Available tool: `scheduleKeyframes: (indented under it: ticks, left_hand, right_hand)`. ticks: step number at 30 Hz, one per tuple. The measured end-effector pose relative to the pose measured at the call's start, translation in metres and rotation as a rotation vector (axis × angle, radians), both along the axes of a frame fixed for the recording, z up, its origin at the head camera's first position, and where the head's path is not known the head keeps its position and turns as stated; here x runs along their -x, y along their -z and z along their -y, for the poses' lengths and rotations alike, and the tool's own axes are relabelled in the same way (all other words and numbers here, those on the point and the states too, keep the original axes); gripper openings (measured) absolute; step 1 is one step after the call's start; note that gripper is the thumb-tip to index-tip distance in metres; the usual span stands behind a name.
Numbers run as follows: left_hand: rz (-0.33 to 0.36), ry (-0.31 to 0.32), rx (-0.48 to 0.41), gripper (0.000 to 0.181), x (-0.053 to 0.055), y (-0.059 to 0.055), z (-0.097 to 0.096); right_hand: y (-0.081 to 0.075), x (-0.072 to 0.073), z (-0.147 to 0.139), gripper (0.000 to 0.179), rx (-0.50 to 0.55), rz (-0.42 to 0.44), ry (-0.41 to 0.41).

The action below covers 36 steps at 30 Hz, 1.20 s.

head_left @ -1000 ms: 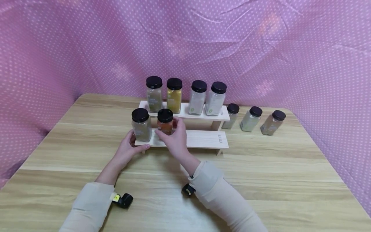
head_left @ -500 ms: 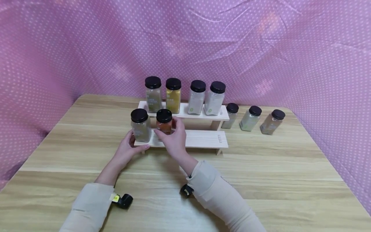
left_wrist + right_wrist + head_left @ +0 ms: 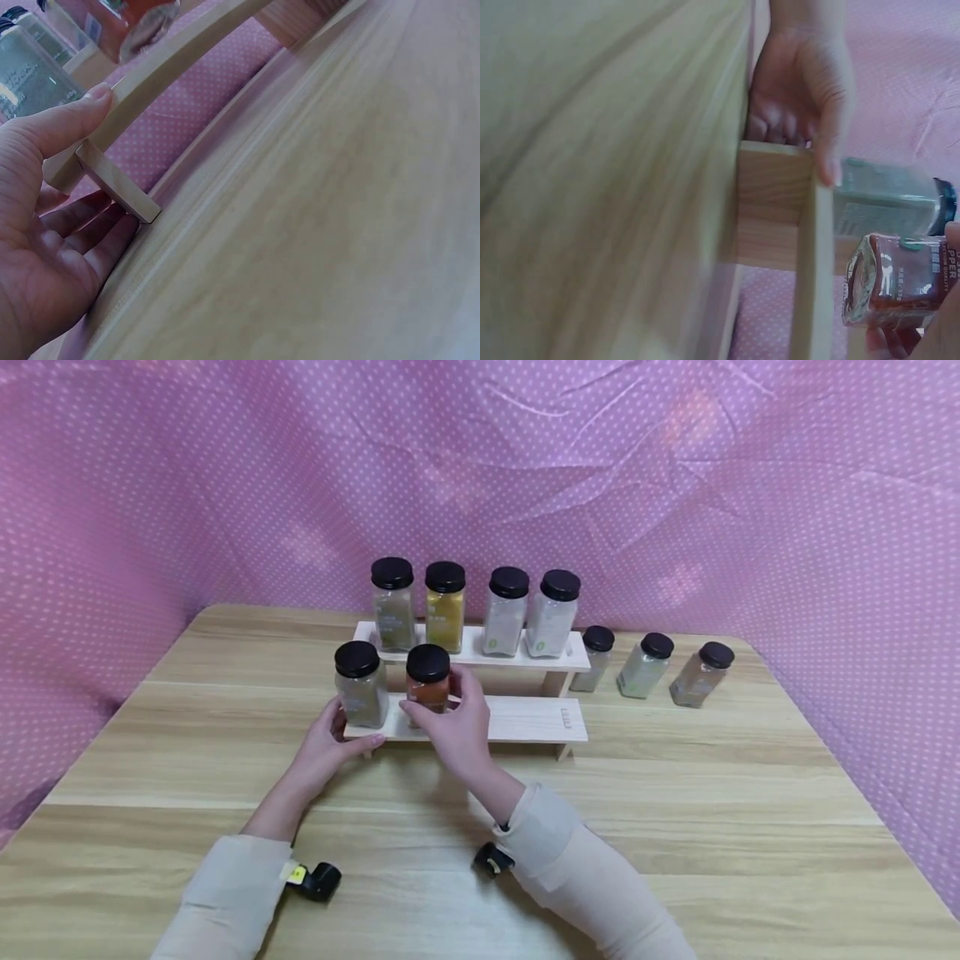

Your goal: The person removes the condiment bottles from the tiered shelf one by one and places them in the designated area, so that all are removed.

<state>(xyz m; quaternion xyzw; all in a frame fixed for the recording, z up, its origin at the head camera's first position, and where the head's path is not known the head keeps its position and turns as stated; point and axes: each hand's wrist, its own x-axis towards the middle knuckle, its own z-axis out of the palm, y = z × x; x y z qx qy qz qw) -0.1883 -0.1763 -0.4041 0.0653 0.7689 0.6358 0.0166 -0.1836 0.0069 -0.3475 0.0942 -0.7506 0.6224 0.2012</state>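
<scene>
Shelf (image 3: 521,720) sits beneath red jar (image 3: 428,693) inside right grip (image 3: 462,727).

Wood-grain table (image 3: 675,810): rack (image 3: 517,713), three jars (image 3: 644,672). Upper tier (image 3: 474,647): four jars (image 3: 446,617); lower tier (image 3: 534,722): one jar (image 3: 363,700).

Right wrist view, 4 o'clock: red jar (image 3: 896,281) reads "PPER", smaller "QUALITY"; its Chinese characters too blurred. Head view: shelf (image 3: 517,718) has a mark at its 3 o'clock end, illegible. Pale jars (image 3: 504,628), 1 and 2 o'clock: green marks, unreadable.
</scene>
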Motion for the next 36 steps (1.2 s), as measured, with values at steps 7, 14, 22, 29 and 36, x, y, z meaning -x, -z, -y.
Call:
scheduleKeyframes:
  ticks: [7,14,22,29,36]
  left_hand:
    - [0.0,-0.005,0.007,0.084,-0.001,-0.001,0.0]
    - [-0.001,-0.005,-0.002,0.085,0.001,0.001,0.0]
    - [-0.008,-0.004,-0.006,0.085,0.001,0.002,0.0]
    - [-0.008,-0.004,-0.02,0.085,0.001,0.003,0.0]
    - [-0.023,-0.007,-0.016,0.085,0.0,0.002,0.001]
  right_hand:
    - [-0.006,-0.009,-0.011,0.052,-0.034,-0.085,-0.037]
    - [-0.012,-0.016,-0.03,0.053,-0.01,-0.015,-0.037]
    - [-0.015,-0.021,-0.054,0.052,0.008,0.032,0.011]
    - [-0.023,-0.025,-0.085,0.052,0.016,0.06,0.033]
    - [-0.024,-0.027,-0.119,0.054,-0.024,0.104,0.061]
